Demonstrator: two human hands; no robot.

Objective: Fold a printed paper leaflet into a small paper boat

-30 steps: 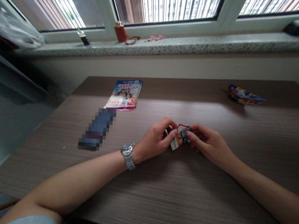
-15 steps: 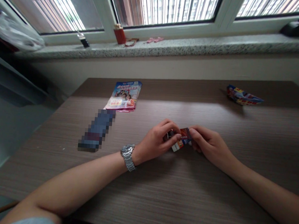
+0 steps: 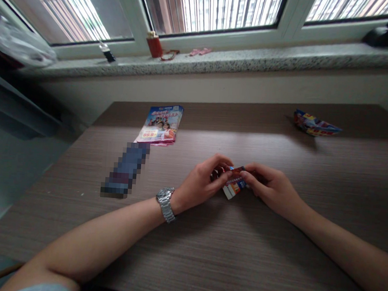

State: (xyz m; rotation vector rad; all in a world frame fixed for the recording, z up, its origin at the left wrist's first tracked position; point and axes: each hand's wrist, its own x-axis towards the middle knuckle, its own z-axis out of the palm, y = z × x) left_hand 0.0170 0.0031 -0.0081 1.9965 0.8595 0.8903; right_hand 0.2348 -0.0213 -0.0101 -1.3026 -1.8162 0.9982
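Between left hand (image 3: 208, 177) and right hand (image 3: 264, 183) sits folded printed paper (image 3: 234, 186).

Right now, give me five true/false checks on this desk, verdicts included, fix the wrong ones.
1. The left hand and right hand both hold the folded printed paper. True.
2. The silver watch is worn on the right. False: the silver watch is on the left.
3. The leaflet stack lies beyond the pixelated dark object. True.
4. The leaflet stack is nearer the right hand. False: nearer the left hand.
5. The red cylinder stands on the windowsill. True.
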